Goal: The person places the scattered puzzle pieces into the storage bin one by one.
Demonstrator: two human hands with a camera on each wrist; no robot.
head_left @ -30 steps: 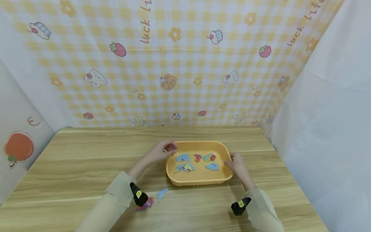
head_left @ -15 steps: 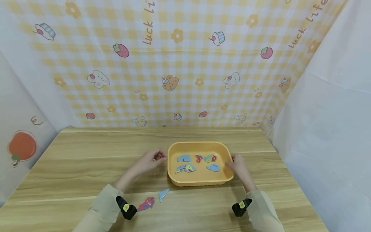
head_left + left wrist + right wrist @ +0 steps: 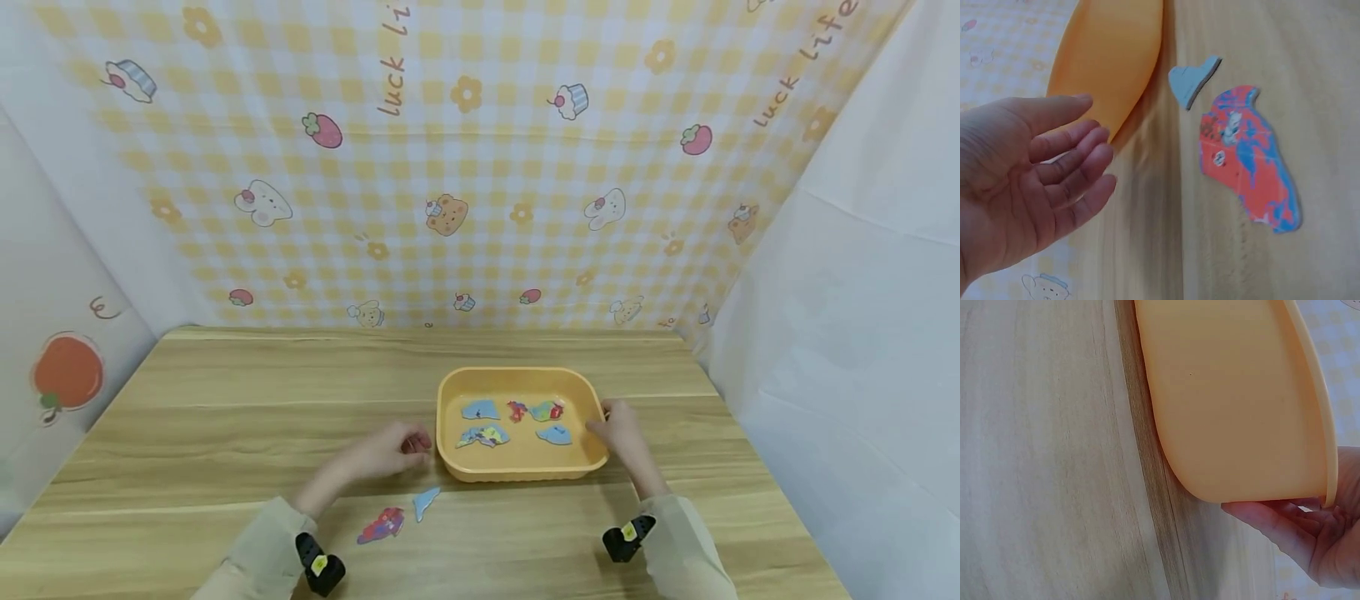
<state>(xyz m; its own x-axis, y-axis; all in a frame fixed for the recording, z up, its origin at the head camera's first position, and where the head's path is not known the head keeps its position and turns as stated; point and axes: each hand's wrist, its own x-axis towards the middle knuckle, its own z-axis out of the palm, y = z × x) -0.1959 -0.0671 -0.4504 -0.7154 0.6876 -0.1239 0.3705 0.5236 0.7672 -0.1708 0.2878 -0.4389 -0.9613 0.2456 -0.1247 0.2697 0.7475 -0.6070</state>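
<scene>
A yellow plastic tray [image 3: 517, 474] stands on the wooden table with several flat, irregular puzzle pieces lying apart inside it, among them a blue piece [image 3: 480, 410] and a small red piece [image 3: 517, 411]. At the tray's right end, my right hand [image 3: 621, 432] grips the rim; the right wrist view shows the thumb along the wall and the other fingers partly hidden. My left hand [image 3: 393, 450] hovers just left of the tray, fingers loosely curled and holding nothing. Below it on the table lie a red-and-purple puzzle piece [image 3: 382, 526] and a small light-blue piece [image 3: 426, 503].
The wooden table [image 3: 262, 400] reaches back to a yellow checked cloth [image 3: 495, 250] with cartoon prints. White cloth hangs at both sides. A small black camera sits on each wrist.
My left hand has left the tray's left rim and moved left, then down towards the two loose puzzle pieces. My right hand keeps its hold on the tray. The head view has shifted slightly.
</scene>
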